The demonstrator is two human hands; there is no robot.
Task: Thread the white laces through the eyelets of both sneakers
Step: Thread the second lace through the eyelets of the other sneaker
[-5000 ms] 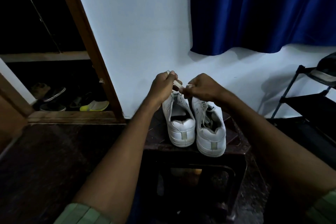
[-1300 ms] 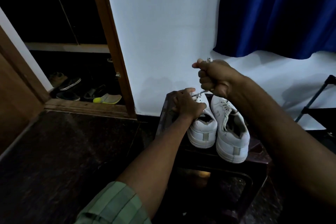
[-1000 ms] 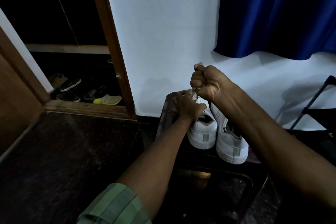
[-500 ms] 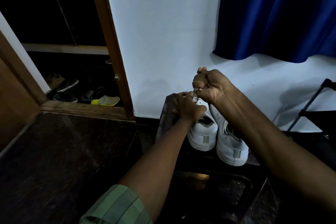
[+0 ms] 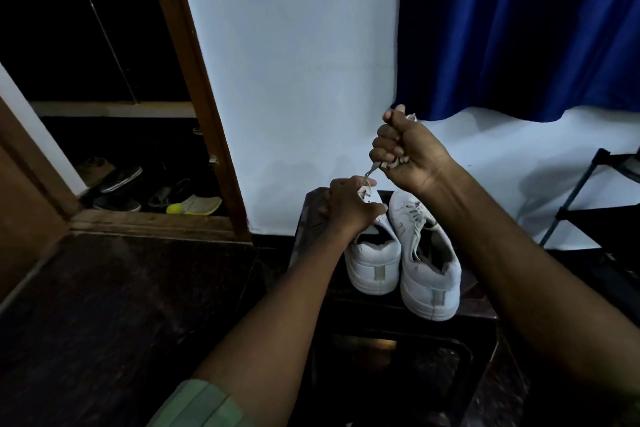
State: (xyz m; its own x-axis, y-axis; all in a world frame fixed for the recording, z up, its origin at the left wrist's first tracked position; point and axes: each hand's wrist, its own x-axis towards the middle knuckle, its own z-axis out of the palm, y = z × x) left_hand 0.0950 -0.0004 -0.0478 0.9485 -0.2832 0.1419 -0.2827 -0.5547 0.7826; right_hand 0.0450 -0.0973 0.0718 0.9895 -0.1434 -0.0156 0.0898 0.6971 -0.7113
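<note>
Dark stool, right hand raised, fisted

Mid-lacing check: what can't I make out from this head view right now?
- Eyelets of the left sneaker: hidden under the left hand.
- Which eyelet the white lace runs into: too small, covered by that hand.
- Lace bunched in the right hand: its length is hidden inside the fist.
- Right sneaker: toe hidden by the right forearm; lacing dim.
- Stool under the shoes: too dark for detail.
</note>
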